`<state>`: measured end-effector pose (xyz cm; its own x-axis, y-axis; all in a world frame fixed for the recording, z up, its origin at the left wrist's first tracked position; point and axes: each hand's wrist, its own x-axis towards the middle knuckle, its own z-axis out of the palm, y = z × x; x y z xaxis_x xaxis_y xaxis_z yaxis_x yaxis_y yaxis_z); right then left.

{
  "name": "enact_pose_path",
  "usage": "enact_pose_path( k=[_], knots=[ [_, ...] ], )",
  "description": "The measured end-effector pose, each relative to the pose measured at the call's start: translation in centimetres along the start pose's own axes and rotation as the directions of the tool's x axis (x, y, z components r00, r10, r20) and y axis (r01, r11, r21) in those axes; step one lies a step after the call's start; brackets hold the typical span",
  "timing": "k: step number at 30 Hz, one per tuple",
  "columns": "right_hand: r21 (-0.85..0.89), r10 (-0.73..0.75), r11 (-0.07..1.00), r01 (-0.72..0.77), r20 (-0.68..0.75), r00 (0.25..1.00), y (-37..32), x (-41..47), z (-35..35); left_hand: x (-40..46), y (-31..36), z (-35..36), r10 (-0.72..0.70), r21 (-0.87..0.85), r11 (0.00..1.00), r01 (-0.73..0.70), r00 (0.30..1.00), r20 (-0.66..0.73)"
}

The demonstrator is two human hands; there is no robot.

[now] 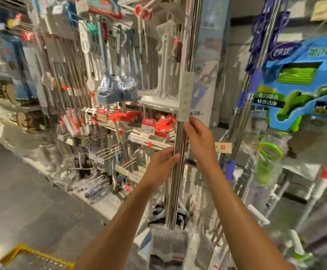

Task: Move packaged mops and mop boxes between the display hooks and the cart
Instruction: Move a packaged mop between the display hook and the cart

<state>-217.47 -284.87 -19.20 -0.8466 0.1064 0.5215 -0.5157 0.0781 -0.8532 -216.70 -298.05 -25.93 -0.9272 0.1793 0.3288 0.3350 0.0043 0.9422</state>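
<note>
Mop (178,152): a packaged mop with a shiny metal pole is held nearly upright in front of the display hooks (108,152); its grey head (168,242), wrapped in clear film, hangs low near the shelf base.
Left hand (163,164): the arm is stretched forward and up, and the grip is closed around the pole from the left, fingers curled on the metal.
Right hand (197,137): it is raised higher, just below the white sleeve (187,96); the pole is pinched from the right between thumb and fingertips.
Cart (30,258): only a yellow corner is seen at the lower left, well apart from the mop.
</note>
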Motion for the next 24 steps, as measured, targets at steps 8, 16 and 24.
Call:
enact_pose_path(
  k=[8, 16, 24],
  knots=[
    [-0.209, 0.038, 0.977, -0.038, -0.004, 0.999, 3.7, 1.5, -1.4, 1.9, -3.3, 0.0, -0.039, 0.063, 0.998, 0.032, 0.991, 0.129],
    [-0.265, 0.121, 0.952, -0.152, -0.129, 0.984, 8.4, 0.9, -0.7, 7.1, -2.0, -1.4, 0.005, -0.084, 0.996, 0.001, 0.997, 0.076],
    [-0.3, 0.317, 0.876, -0.377, -0.23, 0.92, 12.4, 0.4, 1.0, 12.9, -1.7, -1.3, 0.128, -0.059, 0.991, -0.119, 0.971, 0.203]
  ],
)
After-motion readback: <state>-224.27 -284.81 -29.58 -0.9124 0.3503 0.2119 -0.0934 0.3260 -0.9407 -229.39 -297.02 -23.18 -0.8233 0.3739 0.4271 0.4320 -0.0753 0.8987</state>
